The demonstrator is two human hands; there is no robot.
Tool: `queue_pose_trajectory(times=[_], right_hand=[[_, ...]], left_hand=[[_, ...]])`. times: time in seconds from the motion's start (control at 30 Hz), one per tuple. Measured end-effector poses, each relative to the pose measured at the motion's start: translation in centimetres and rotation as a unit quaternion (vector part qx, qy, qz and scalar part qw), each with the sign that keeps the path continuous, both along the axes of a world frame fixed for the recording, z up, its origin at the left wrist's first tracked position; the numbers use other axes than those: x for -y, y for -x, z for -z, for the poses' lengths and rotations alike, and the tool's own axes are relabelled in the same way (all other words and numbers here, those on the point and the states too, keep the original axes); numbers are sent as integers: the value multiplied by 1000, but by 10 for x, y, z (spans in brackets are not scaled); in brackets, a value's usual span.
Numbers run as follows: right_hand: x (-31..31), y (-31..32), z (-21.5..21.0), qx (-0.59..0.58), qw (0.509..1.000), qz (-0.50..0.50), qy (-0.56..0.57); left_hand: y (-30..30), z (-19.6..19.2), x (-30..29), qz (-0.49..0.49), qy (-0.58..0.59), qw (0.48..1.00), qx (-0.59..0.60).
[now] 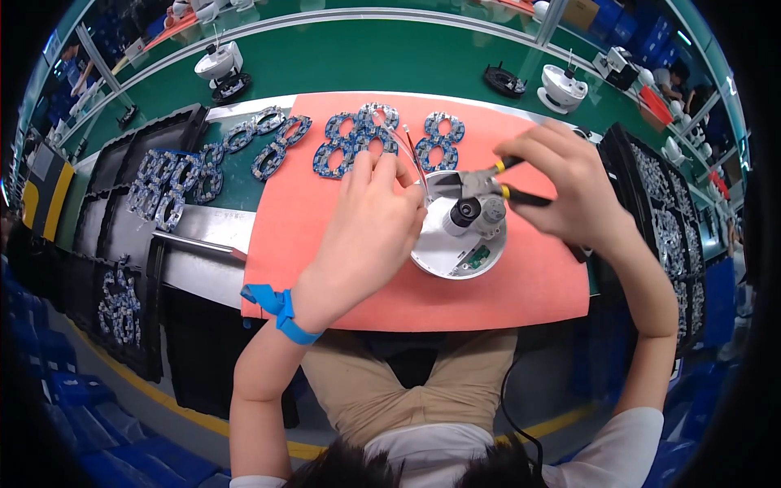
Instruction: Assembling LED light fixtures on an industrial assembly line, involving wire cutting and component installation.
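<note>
A round white housing (498, 259) lies on the orange mat, with a black lens (466, 211), a grey round part (493, 209) and a green circuit board (477, 259) inside. Thin red, black and white wires (418, 156) rise from its left rim. My left hand (370, 215) is closed at that rim, its fingers pinched where the wires come out; the fingertips are partly hidden. Pliers (482, 184) with black and yellow handles are in my right hand (569, 183), handles spread. Their jaws point left over the housing, close to the wires.
Ring-pair blue circuit boards (444, 140) lie along the mat's far edge, more (167, 183) at left. Black trays of boards (663, 220) flank both sides. A metal bar (199, 244) lies left. Behind, white devices (563, 88) and black bases (504, 80) stand on the green bench.
</note>
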State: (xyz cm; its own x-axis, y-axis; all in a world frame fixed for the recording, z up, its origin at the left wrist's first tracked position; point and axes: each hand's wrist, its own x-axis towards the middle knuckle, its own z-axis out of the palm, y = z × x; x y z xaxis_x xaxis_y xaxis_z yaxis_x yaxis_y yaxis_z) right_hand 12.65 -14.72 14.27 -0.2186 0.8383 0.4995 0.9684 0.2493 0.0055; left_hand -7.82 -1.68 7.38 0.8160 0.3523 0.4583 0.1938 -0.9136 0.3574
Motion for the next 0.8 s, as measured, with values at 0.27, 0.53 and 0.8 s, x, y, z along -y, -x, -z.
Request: queue_pose_trajectory(times=[0.27,0.53,0.8], right_hand=[[-38,-24,-14,97,987,-37,126],[-45,-17,-11,157,977,-57,132],[-49,-9,-10,221,962,-40,153]], left_hand=[[3,-11,-14,-21,16,998,55],[0,-8,-15,-4,31,997,77],[1,-7,-15,-17,13,996,82]])
